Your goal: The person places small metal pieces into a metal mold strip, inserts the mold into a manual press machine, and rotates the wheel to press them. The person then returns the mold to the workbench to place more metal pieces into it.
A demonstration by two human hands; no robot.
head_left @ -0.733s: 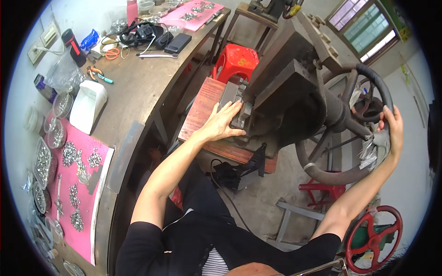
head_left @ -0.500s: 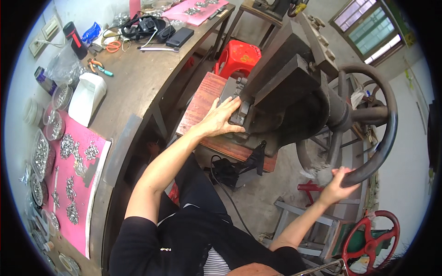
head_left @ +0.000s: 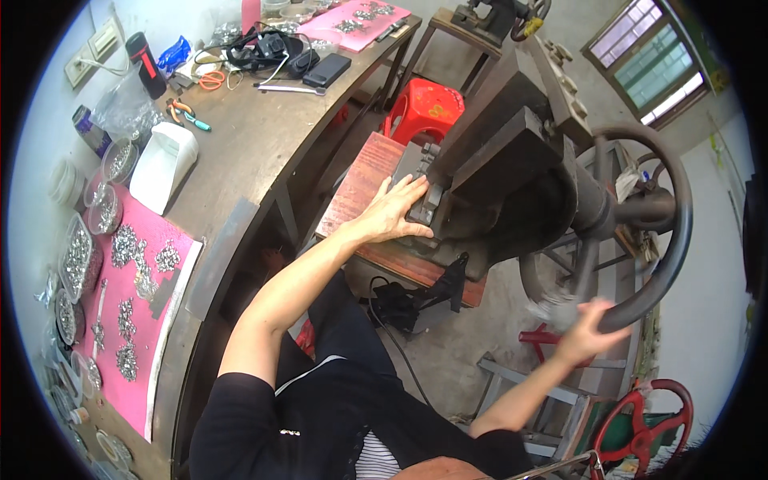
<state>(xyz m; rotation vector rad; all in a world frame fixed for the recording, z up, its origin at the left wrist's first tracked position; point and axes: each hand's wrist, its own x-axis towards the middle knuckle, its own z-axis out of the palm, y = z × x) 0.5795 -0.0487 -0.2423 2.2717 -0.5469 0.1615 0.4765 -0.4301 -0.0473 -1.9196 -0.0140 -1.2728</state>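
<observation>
My left hand lies with fingers stretched and a little apart over a dark metal die block at the foot of a heavy screw press. Its fingertips touch small steel parts there; what lies under the palm is hidden. At the right, my right hand is closed round the lower rim of the press's large black handwheel, slightly blurred by motion. The press base sits on a reddish wooden board.
The workbench at left carries a pink sheet with piles of small metal parts, plastic tubs, a white scoop-shaped container, pliers and orange scissors. Behind the press stands a red stool. A red handwheel is at lower right.
The handwheel has turned slightly, with my right hand still at its rim and now blurred. My left hand stays on the die block. The whole view has shifted a little.
</observation>
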